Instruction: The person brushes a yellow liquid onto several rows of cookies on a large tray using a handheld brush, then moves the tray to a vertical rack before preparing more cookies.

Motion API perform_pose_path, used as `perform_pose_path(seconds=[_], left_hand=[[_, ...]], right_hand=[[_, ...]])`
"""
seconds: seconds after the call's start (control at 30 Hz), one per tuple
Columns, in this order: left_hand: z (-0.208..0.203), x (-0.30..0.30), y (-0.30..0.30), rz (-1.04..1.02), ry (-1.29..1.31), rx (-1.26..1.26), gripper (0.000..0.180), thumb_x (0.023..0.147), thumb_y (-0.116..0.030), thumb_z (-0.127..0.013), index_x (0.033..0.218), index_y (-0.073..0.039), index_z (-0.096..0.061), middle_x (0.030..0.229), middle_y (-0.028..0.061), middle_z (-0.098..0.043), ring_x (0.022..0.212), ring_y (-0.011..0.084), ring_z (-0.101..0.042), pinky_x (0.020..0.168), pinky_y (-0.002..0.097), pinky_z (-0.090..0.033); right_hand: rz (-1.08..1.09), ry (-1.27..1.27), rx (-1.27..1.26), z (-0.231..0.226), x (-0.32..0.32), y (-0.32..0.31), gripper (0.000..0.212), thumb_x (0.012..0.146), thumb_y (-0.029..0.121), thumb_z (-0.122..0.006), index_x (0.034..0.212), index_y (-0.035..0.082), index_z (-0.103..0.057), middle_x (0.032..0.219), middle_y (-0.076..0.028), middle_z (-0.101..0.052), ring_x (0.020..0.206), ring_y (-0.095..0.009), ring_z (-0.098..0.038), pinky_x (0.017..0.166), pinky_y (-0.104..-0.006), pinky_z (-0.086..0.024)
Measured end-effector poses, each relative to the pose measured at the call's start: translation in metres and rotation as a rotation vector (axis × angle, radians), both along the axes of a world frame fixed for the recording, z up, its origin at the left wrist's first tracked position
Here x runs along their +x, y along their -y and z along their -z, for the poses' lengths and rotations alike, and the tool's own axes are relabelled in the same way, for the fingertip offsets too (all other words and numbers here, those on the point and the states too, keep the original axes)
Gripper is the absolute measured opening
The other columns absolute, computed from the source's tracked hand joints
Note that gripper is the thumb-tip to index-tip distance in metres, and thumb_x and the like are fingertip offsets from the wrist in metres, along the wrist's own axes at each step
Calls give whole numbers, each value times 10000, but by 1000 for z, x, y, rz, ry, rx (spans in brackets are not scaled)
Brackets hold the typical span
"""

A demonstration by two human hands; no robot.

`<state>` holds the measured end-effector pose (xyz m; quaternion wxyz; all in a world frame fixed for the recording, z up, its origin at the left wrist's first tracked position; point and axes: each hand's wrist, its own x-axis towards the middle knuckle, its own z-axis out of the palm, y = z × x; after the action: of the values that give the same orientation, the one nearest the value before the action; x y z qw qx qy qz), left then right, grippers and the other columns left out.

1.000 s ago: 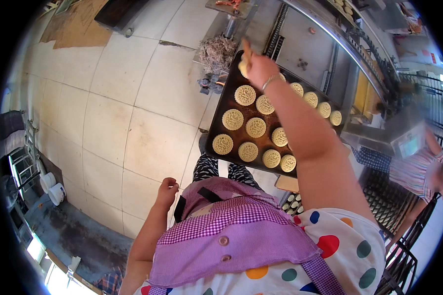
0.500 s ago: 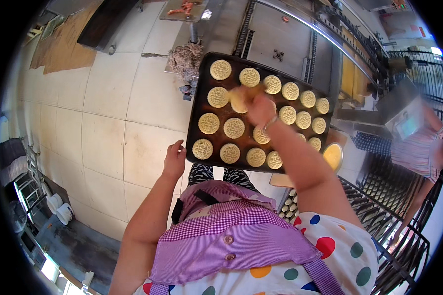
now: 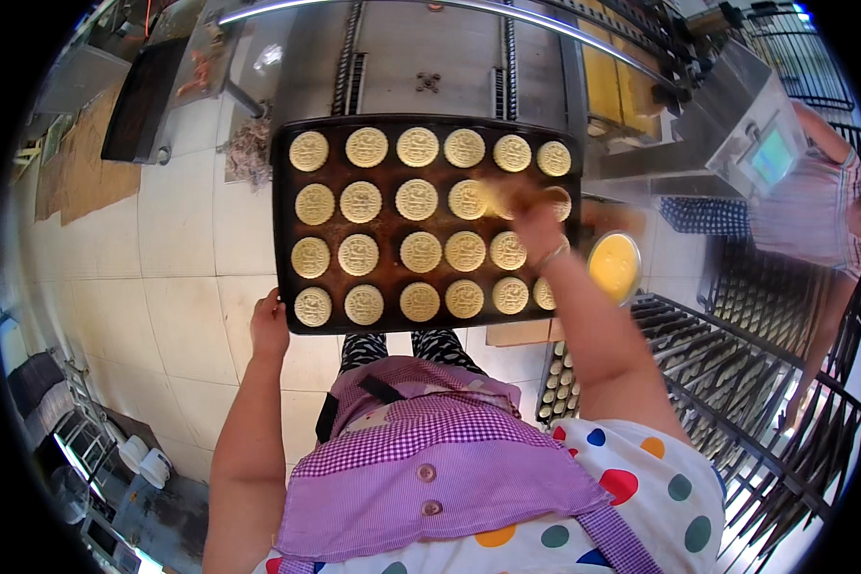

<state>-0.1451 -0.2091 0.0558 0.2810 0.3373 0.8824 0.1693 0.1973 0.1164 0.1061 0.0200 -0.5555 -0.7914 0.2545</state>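
Observation:
A dark baking tray [image 3: 389, 269] lies before me with rows of round, pale pastries [image 3: 419, 200] stamped with a raised pattern. My left hand [image 3: 270, 327] is closed at the tray's near left corner, its fingertips against the rim. Over the right part of the tray, my right hand [image 3: 536, 225] is closed on a pastry brush [image 3: 496, 198], whose yellowish end is smeared by motion. That brush end is over a pastry in the second row from the far side. Forearm and hand hide parts of the rightmost pastries. Right of the tray stands a bowl of yellow liquid [image 3: 614, 268].
Beyond the tray is a metal machine with a conveyor bed [image 3: 430, 57] and a shiny rail [image 3: 488, 8]. Black racks [image 3: 737, 383] stand at the right, near a control screen [image 3: 773, 153] and another person [image 3: 804, 210]. A tray of pastries [image 3: 557, 383] sits low beside my right arm.
My view has turned, so the tray now appears straighter and further left. My right hand has swept rightward across the pastries with the brush. My left hand stays at the tray's near left corner.

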Motion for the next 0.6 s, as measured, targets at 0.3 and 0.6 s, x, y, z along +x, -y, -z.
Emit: perform_pose_path(seconds=[0.3,0.6], left_hand=[[2,6,-8,-10,-50,-106,332,866,-87,-496,1195,-102,-529,981,156,-584,892,294,-576,773,372,-460],[9,4,1,-17,-79,-114,347,870,-90,-495,1217,-73,-514,1022,169,-589,945,302,-574,803,370,-456]], right_hand=[[-244,-370,-256,51,144,69,294,892,201,-442,1167,169,-542,1086,-100,-605,820,-274,-627,705,-368,-508],[144,-228,-156,-6,121,-74,359,854,259,-510,1168,90,-552,1097,-154,-601,1028,-304,-563,884,-356,-434]])
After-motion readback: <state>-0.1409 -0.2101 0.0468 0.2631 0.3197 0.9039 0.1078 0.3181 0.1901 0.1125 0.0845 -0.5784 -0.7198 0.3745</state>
